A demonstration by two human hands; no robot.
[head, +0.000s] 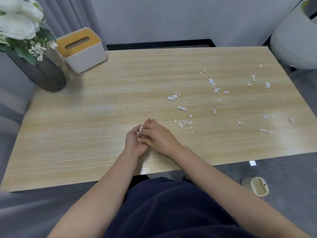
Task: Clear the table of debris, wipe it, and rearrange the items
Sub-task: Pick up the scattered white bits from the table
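Bare table [85, 134] leftward; vase [42, 74], tissue box [82, 50] far-left corner.

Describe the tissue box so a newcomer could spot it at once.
Start at the wooden table and look to its far left corner, beside the dark vase of white flowers. The tissue box is the white block with a tan slotted lid.

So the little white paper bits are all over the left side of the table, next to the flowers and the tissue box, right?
Not quite. The head view shows the white paper bits scattered over the right side of the table, far from the flowers and the tissue box, which stand at the far left corner. A few bits are also in the left hand, where the right hand meets it.
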